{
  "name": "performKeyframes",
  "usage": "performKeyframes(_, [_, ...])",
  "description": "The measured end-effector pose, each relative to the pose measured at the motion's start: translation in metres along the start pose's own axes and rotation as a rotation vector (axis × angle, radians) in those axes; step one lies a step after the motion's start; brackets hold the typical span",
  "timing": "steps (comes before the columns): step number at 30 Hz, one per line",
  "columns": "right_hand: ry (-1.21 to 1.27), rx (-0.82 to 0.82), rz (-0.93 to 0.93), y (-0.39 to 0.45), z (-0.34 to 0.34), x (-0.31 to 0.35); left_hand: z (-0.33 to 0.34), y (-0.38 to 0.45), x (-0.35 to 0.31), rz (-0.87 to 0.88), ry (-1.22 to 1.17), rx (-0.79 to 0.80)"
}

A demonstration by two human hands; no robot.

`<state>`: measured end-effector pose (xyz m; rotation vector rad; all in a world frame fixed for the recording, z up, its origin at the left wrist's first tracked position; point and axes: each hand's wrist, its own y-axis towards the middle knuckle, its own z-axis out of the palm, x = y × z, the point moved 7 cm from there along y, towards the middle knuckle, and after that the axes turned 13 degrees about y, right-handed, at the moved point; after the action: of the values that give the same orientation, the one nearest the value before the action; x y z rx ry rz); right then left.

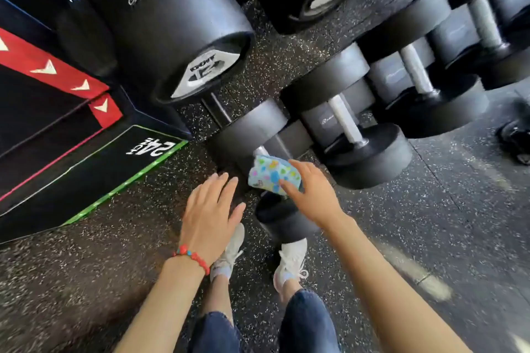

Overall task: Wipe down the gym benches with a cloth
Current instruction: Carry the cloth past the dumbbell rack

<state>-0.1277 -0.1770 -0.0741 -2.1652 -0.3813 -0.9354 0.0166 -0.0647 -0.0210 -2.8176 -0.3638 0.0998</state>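
My right hand [311, 195] grips a light-blue cloth [271, 173] with coloured spots and holds it against the handle of a black dumbbell [282, 218] lying on the floor in front of my feet. My left hand [210, 209] hovers just left of that dumbbell with its fingers straight and together, holding nothing. A red bead bracelet sits on my left wrist. No bench is in view.
A row of black dumbbells [370, 149] lies on the speckled rubber floor [430, 223], running to the upper right. A very large dumbbell [186, 43] stands at upper centre. Stacked black plyo boxes [71, 169] with red and green trim fill the left. My white shoes [289, 261] stand below.
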Motion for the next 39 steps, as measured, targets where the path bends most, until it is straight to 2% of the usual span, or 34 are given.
performKeyframes(5, [0.029,0.001,0.022,0.048,0.018,-0.012,0.039,0.008,0.009,-0.049,-0.019,0.020])
performKeyframes(10, [0.046,0.148,0.084,0.081,0.048,-0.029,0.062,0.008,0.011,-0.047,-0.035,0.065])
performKeyframes(13, [-0.048,0.247,0.118,0.087,0.061,-0.039,0.069,0.007,0.011,-0.051,-0.044,0.086])
performKeyframes(21, [-0.123,0.340,0.150,0.090,0.051,-0.045,0.069,0.007,0.006,-0.027,-0.068,0.125])
performKeyframes(29, [-0.117,0.147,0.056,0.072,0.036,-0.036,0.058,0.004,0.006,-0.006,-0.069,0.128])
performKeyframes(34, [0.243,-0.086,0.201,0.043,0.008,-0.030,0.039,0.001,0.002,0.023,-0.057,0.096])
performKeyframes(39, [0.628,-0.178,0.271,-0.006,-0.011,-0.006,0.011,-0.005,-0.001,0.065,-0.062,0.070])
